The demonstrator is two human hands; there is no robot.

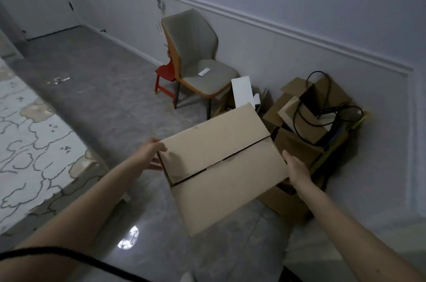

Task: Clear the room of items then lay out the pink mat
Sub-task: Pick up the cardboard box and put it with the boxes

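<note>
I hold a closed brown cardboard box (221, 162) in the air above the grey floor, flaps meeting along a dark seam on top. My left hand (152, 152) grips its left edge, thumb over the top and fingers below. My right hand (297, 170) grips its right edge the same way. Behind the box, against the wall, lies a heap of open cardboard boxes (306, 120) with black cables (322, 106) looped over them. No pink mat is in view.
A grey and orange chair (198, 60) with a small white object on its seat stands by the wall, a small red stool (164, 79) behind it. A pale patterned rug (30, 143) covers the floor at left. A white panel (242, 91) leans by the boxes.
</note>
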